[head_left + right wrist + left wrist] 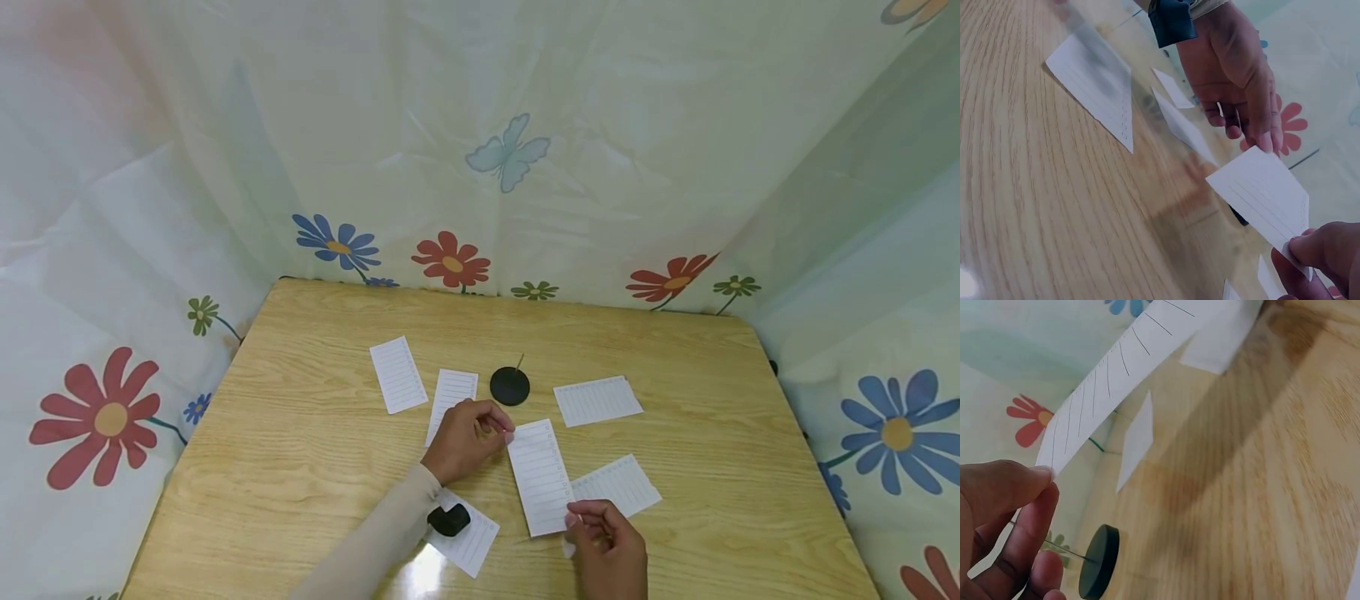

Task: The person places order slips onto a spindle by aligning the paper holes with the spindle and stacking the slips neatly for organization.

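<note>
Between my hands a lined paper slip (542,477) with small boxes along one edge is held up over the table. My left hand (467,440) pinches its far left corner between thumb and fingertips. At the near right corner my right hand (609,546) grips it the same way. The right wrist view shows the slip (1266,203) stretched from one hand to the other, clear of the wood. Past the left hand stands a round black base (510,387) with a thin upright spike.
Several similar slips lie about the table (300,400): a far left slip (398,375), one partly behind the left hand, a right slip (597,401), another below it (621,486), and one under the left wrist (476,542). Flowered curtains (375,150) surround the table's back and sides.
</note>
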Tool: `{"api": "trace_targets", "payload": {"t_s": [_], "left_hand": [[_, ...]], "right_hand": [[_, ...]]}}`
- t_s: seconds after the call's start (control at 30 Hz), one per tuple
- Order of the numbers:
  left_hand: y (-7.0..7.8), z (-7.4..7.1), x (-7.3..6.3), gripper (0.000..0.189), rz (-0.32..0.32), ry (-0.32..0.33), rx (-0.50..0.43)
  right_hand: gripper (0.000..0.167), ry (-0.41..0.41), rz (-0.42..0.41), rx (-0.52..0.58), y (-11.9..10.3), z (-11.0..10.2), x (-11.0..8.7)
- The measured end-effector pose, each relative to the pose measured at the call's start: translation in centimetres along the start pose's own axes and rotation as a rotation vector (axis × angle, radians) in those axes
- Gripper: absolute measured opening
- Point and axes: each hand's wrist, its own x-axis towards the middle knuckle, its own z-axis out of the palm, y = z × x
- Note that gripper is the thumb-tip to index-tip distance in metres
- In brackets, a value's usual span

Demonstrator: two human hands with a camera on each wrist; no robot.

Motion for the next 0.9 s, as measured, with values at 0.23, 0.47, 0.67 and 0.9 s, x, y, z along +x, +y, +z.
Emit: {"api": "trace_targets", "payload": {"t_s": [0.23, 0.47, 0.67, 0.9], "left_hand": [[0.4, -0.6, 0.1, 0.007, 0.012, -0.012, -0.047], [0.9, -1.3, 0.4, 0.008, 0.029, -0.016, -0.099], [1.4, -2.0, 0.7, 0.007, 0.058, -0.025, -0.128], [2.2, -2.8, 1.3, 0.006, 0.080, -0.020, -0.119]], "right_hand": [[0.013, -0.003, -0.026, 0.032, -0.5, -0.2, 0.1], [0.014, -0.004, -0.058, 0.055, -1.3, -0.4, 0.2], [0.011, -0.007, -0.057, 0.010, -1.7, -0.6, 0.5], [0.007, -0.029, -0.055, -0.019, -2.5, -1.1, 1.1]]}}
